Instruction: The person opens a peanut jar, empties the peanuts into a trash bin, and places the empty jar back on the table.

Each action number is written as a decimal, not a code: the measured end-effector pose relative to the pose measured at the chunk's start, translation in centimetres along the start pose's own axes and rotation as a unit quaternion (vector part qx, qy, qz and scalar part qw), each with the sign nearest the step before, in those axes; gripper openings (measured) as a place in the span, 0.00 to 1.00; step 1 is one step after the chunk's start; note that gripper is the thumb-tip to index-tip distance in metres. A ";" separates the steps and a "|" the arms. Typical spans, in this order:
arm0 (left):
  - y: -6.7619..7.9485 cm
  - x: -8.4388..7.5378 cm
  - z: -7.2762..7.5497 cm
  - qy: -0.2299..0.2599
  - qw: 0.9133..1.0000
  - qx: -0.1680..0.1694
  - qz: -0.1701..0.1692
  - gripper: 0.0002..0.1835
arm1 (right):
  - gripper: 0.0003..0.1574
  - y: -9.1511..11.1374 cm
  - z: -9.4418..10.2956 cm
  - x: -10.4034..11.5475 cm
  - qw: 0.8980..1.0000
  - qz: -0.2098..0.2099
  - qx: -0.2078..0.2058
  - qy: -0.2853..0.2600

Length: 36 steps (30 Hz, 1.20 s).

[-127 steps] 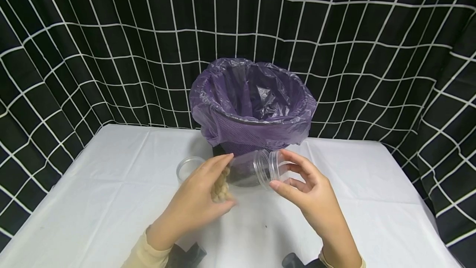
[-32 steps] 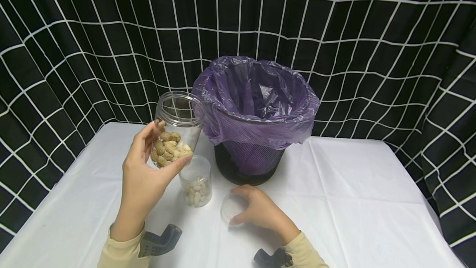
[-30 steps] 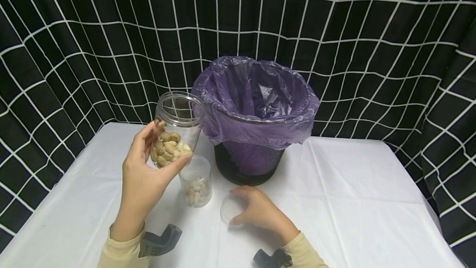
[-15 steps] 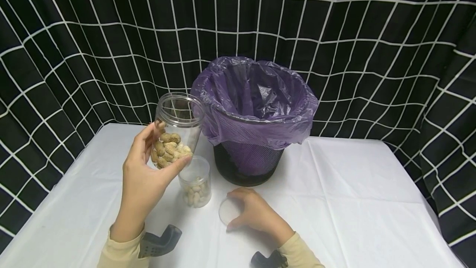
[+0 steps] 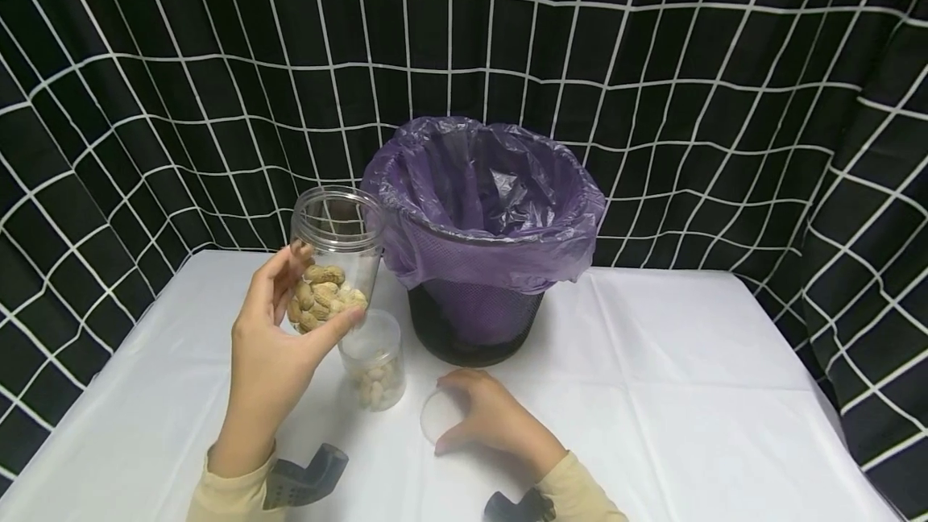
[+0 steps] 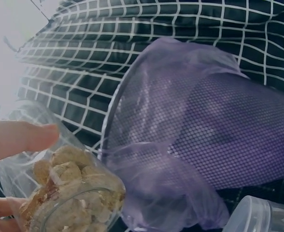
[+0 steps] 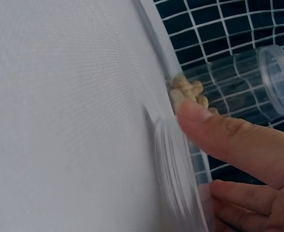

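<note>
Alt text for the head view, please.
A person's left hand holds up an open clear plastic jar of tan peanuts; the right hand grips a clear round plastic lid. Another clear plastic jar stands between the hands; behind, a black mesh bin with a purple plastic bag.

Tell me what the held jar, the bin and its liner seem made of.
Held jar: probably clear, glossy plastic, possibly glass; peanuts show through. Bin: likely dark metal mesh, given its fine grid. Liner: thin, shiny purple plastic film, crinkled and translucent.

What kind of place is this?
Probably a staged tabletop recording area: black fabric with a white grid hangs behind and beside a white-covered table, and dark wrist-worn devices are in view.
</note>
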<state>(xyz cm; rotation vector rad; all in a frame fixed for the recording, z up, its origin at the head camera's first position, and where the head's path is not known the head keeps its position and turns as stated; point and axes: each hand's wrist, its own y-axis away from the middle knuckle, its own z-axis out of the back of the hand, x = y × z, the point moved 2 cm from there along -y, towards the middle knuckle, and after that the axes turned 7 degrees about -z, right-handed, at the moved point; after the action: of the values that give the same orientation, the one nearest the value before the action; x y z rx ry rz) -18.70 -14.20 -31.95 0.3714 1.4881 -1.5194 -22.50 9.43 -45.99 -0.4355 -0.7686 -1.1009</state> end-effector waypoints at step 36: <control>-9.5 -0.7 2.2 -0.089 0.982 0.162 -0.047 0.43 | 0.31 0.6 22.4 -0.6 0.976 -0.125 -0.171 -0.058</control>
<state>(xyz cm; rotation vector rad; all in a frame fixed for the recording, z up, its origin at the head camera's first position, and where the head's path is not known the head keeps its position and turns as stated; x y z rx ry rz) -24.81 -17.61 -25.13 0.3480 1.1337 -1.8278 -29.56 24.85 -31.39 -0.7122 -0.7511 -1.4627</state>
